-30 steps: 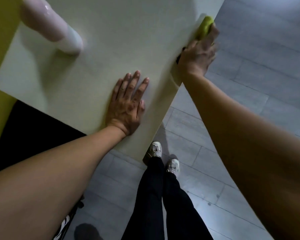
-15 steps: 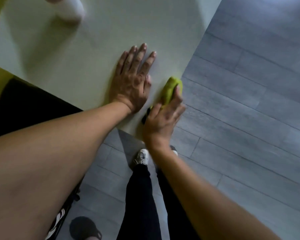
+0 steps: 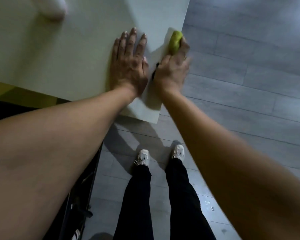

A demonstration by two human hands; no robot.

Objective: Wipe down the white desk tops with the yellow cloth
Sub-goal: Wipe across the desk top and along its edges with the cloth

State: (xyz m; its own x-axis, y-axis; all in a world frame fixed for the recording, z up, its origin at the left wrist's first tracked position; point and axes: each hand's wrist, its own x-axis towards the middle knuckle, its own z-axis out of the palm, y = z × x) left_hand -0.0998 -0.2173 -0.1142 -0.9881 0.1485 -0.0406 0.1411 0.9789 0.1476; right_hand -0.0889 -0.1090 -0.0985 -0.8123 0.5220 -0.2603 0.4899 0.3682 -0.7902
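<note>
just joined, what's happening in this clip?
A person is wiping a white desk. The right hand grips a yellow cloth and presses it along the desk's right edge, near the front corner. The left hand lies flat on the desk top right beside it, fingers straight. A pale rounded object sits at the far left of the desk, too blurred to identify. The person stands on a grey floor.

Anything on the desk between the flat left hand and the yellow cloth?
Nothing: in the head view only a bare strip of white desk top separates the left hand from the yellow cloth, which the right hand grips.
</note>
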